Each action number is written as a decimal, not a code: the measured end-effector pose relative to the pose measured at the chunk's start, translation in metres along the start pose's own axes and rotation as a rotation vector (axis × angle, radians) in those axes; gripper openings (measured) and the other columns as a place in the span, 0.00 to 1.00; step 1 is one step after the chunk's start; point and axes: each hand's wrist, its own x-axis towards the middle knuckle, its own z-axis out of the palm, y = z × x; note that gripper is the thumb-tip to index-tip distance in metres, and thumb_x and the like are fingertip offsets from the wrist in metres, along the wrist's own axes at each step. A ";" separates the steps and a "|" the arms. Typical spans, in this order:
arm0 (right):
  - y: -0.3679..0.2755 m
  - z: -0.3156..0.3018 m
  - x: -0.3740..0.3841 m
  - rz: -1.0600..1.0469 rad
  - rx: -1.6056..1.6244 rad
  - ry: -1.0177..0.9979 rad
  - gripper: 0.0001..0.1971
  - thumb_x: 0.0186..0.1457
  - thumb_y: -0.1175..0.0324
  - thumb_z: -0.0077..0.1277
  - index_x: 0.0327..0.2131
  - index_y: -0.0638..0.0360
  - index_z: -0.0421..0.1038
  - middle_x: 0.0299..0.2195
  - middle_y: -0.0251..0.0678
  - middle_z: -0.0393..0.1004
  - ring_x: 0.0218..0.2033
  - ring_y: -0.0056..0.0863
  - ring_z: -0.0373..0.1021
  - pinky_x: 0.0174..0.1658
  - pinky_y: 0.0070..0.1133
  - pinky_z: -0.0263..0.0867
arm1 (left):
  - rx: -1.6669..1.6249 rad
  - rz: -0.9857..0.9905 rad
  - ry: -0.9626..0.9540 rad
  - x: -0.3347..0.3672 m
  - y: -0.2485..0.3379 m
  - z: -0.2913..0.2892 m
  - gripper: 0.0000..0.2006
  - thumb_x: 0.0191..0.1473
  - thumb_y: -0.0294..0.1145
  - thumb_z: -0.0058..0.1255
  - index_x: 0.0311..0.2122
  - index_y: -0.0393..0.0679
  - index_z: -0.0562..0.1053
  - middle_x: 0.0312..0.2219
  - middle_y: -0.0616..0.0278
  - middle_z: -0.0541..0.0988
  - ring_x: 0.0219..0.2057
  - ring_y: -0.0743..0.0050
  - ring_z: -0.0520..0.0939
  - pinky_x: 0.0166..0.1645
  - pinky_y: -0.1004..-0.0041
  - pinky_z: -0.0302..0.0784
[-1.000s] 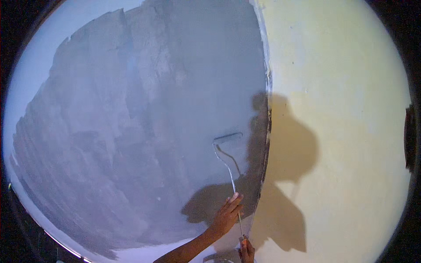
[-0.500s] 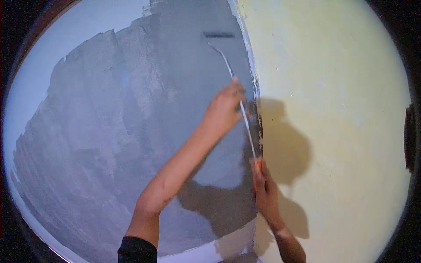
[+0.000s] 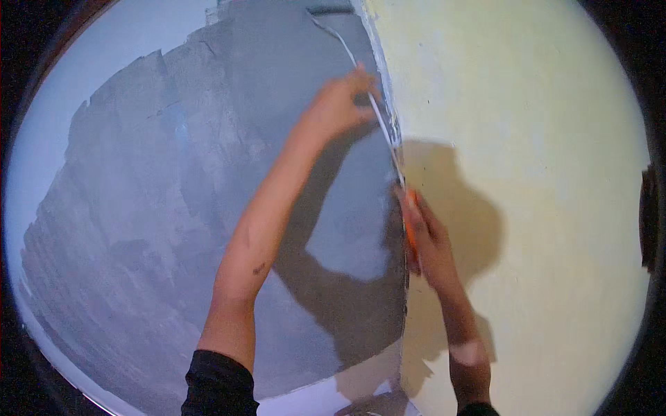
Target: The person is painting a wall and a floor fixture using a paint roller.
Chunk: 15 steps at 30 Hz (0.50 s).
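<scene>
A paint roller spans both my hands, its long pale rod slanting up to the left. Its narrow, dark roller head lies against the grey-painted wall near the top, close to the corner. My left hand is closed around the upper part of the rod. Lower down, my right hand grips the orange handle right beside the corner line.
To the right of the corner stands a pale yellow wall. Unpainted whitish wall borders the grey at the upper left. Shadows of me fall across both walls. A dark object shows at the far right rim.
Both hands have moved upward with the paint roller. The roller head has slid up the grey wall, slightly to the left in view.
</scene>
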 end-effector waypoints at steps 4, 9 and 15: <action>0.044 0.000 -0.094 0.212 0.159 -0.022 0.29 0.69 0.51 0.41 0.65 0.60 0.58 0.57 0.39 0.71 0.23 0.13 0.63 0.25 0.16 0.62 | -0.004 -0.026 -0.189 -0.088 0.054 0.039 0.17 0.43 0.30 0.62 0.42 0.42 0.78 0.55 0.50 0.74 0.64 0.49 0.66 0.65 0.58 0.65; 0.070 0.009 -0.059 0.074 0.074 0.015 0.30 0.69 0.50 0.41 0.66 0.58 0.58 0.44 0.32 0.77 0.21 0.12 0.62 0.23 0.16 0.61 | 0.233 0.069 -0.216 -0.070 0.037 0.030 0.24 0.50 0.33 0.59 0.53 0.39 0.72 0.64 0.49 0.63 0.68 0.49 0.59 0.70 0.55 0.57; -0.075 0.006 0.088 0.008 0.064 0.036 0.27 0.68 0.49 0.42 0.64 0.50 0.63 0.33 0.27 0.76 0.13 0.12 0.54 0.14 0.18 0.52 | 0.326 0.106 0.195 0.048 -0.012 -0.017 0.30 0.51 0.33 0.57 0.59 0.39 0.67 0.63 0.44 0.64 0.66 0.46 0.61 0.69 0.56 0.56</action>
